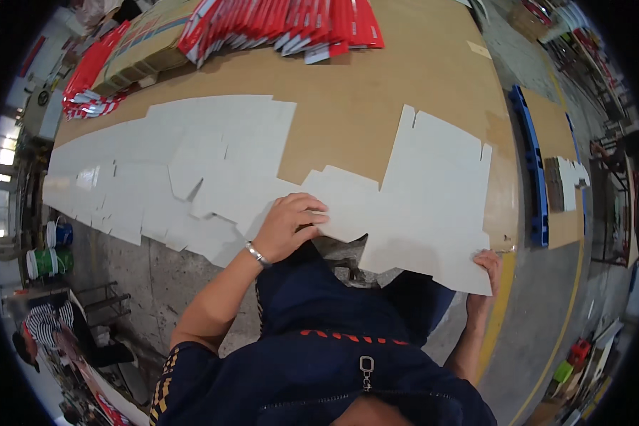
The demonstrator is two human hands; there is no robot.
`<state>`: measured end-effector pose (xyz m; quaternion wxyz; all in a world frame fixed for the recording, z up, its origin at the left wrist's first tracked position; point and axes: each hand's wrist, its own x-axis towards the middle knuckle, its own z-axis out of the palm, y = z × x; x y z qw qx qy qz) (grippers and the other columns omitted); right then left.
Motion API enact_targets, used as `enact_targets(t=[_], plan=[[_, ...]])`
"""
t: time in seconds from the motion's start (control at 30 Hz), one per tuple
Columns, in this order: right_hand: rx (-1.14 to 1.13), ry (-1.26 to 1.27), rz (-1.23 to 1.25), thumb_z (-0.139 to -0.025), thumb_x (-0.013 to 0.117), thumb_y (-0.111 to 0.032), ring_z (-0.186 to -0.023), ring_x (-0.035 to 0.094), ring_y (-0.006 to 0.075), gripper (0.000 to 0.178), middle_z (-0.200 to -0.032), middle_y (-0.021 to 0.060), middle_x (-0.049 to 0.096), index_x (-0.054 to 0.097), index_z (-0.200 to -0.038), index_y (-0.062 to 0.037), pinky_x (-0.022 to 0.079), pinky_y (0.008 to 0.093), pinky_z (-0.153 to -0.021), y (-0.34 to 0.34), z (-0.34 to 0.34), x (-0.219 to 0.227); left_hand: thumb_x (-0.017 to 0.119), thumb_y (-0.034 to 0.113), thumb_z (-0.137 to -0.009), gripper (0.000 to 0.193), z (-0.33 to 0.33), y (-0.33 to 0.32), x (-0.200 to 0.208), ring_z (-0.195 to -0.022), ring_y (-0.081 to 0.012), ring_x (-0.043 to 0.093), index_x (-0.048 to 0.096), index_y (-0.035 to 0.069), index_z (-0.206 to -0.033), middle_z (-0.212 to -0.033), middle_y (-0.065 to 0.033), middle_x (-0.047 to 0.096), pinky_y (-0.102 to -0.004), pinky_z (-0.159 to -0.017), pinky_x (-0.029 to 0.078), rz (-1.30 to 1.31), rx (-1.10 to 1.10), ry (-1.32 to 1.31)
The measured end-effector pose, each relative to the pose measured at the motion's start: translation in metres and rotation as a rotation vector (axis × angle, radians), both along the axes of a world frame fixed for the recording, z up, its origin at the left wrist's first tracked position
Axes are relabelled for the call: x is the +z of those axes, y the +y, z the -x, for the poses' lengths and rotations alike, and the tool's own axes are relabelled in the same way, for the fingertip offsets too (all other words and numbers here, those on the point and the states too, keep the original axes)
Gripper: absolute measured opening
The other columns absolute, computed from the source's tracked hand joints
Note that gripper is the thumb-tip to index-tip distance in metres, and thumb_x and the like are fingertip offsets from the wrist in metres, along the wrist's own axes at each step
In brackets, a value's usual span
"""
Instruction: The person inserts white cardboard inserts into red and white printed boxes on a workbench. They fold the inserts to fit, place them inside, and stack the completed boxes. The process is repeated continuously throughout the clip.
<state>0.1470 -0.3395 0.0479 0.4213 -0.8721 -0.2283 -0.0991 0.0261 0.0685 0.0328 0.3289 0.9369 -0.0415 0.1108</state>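
Note:
A flat white die-cut carton blank [426,192] lies on the brown table [362,92], its near edge hanging past the table's front. My left hand [291,226] rests on the blank's left part, fingers curled over its edge, a metal bracelet on the wrist. My right hand [487,266] grips the blank's near right corner from below. To the left, several more white blanks [163,170] lie overlapped in a long row along the table.
Red and white flat packs [291,25] are fanned out at the table's far edge beside a cardboard box [145,46]. A blue pallet [529,163] with brown sheets stands to the right. Another person [42,326] sits at lower left near rolls of tape [46,261].

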Motion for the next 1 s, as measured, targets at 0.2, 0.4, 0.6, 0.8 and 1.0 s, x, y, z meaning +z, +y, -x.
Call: enact_targets(t=[0.2, 0.4, 0.6, 0.8, 1.0], plan=[[-0.124, 0.083, 0.097, -0.071, 0.067, 0.001, -0.101, 0.059, 0.0278, 0.039, -0.106, 0.0094, 0.062, 0.064, -0.109, -0.0058, 0.04, 0.0435, -0.103, -0.02, 0.017, -0.013, 0.071, 0.012, -0.079, 0.015, -0.038, -0.051, -0.019, -0.103, -0.0293, 0.057, 0.073, 0.01, -0.093, -0.113, -0.0077, 0.065, -0.0444, -0.089, 0.043, 0.018, 0.382, 0.014], [-0.366, 0.133, 0.082, -0.066, 0.085, -0.015, -0.083, 0.059, 0.0207, 0.079, -0.097, 0.007, 0.06, 0.05, -0.136, -0.004, 0.049, 0.0369, -0.08, -0.007, 0.0, -0.03, 0.072, 0.009, -0.079, 0.029, -0.048, -0.09, -0.002, -0.132, -0.0309, 0.048, 0.067, 0.004, -0.107, -0.128, -0.0087, 0.063, -0.0556, -0.115, 0.024, 0.15, -0.297, 0.032], [-0.727, 0.37, -0.361, -0.074, 0.082, -0.015, -0.091, 0.058, 0.018, 0.08, -0.105, 0.0069, 0.059, 0.041, -0.141, -0.0024, 0.049, 0.0346, -0.082, 0.01, 0.005, -0.026, 0.064, 0.011, -0.084, 0.03, -0.085, -0.13, -0.036, -0.138, -0.0364, 0.039, 0.063, 0.001, -0.112, -0.14, -0.0125, 0.053, -0.065, -0.114, 0.012, -0.063, 0.024, -0.122], [-0.355, 0.918, -0.856, -0.092, 0.065, -0.017, -0.108, 0.058, 0.0163, 0.044, -0.12, 0.0114, 0.06, 0.051, -0.13, 0.0001, 0.049, 0.031, -0.086, 0.06, 0.071, -0.061, 0.07, 0.031, -0.079, 0.071, -0.085, -0.176, -0.019, -0.147, -0.0376, 0.019, 0.047, -0.006, -0.135, -0.155, -0.0215, 0.029, -0.0703, -0.112, 0.008, -0.299, -0.34, 0.089], [-0.376, 0.508, -0.665, -0.096, 0.056, -0.015, -0.064, 0.053, 0.01, 0.021, -0.073, 0.0007, 0.06, 0.065, -0.084, -0.0013, 0.043, 0.0265, -0.058, 0.063, 0.053, -0.067, 0.069, 0.052, -0.077, 0.098, -0.077, -0.178, -0.003, -0.149, -0.0365, 0.012, 0.029, -0.004, -0.148, -0.159, -0.0212, 0.019, -0.069, -0.112, 0.009, -0.386, -0.441, 0.171]])
